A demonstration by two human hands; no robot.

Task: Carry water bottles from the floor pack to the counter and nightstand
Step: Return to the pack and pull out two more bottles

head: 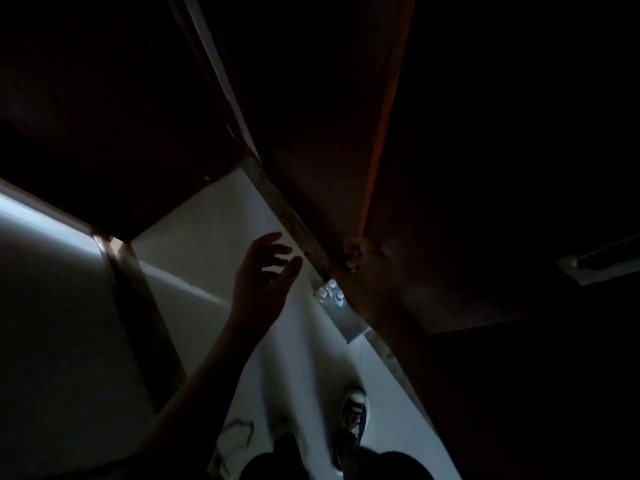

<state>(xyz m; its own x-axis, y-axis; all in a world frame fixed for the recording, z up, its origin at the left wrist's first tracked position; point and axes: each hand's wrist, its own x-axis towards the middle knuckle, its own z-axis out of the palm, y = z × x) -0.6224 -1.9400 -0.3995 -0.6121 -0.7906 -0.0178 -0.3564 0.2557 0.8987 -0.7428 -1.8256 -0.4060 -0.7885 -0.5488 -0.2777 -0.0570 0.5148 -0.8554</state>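
Note:
The scene is very dark. A pack of water bottles point(332, 299) wrapped in clear plastic stands on the pale floor, its white caps faintly lit, partly hidden behind a dark wooden door point(346, 161). My left hand point(266, 268) hangs open in the air just left of the pack, fingers spread, holding nothing. My right hand point(363, 254) is closed on the edge of that door, directly above the pack.
Dark wooden panels point(114, 133) fill the upper half. A brown door frame or threshold point(138, 299) runs across the pale floor point(214, 216) at left. My shoe point(353, 410) shows at the bottom. A vent-like fixture point(595, 261) sits at right.

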